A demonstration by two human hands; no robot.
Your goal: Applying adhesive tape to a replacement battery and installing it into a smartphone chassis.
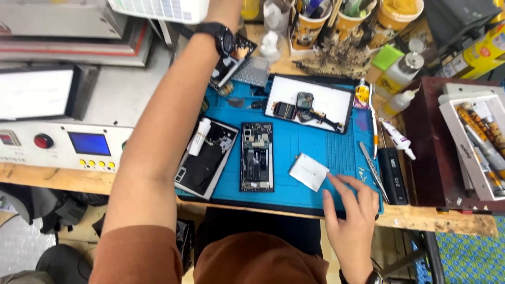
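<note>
My left arm stretches up and away over the bench, a black wristwatch (pixel 222 37) on the wrist; the hand itself is out of view past the top edge. My right hand (pixel 351 210) rests on the front right of the blue work mat (pixel 294 142), fingers spread, holding nothing, fingertips just right of a small white square piece (pixel 309 171). An opened phone (pixel 256 156) with its insides showing lies in the middle of the mat. A black back panel (pixel 206 160) with a small white tube (pixel 199 137) on it lies to its left.
A white-topped tray (pixel 326 100) holds small phone parts at the mat's back. Tweezers (pixel 374 171), a black block (pixel 394 173) and a white syringe-like tube (pixel 397 139) lie on the right. Cups, bottles and a box of tubes (pixel 476 142) crowd the back and right. A control box (pixel 58 144) stands left.
</note>
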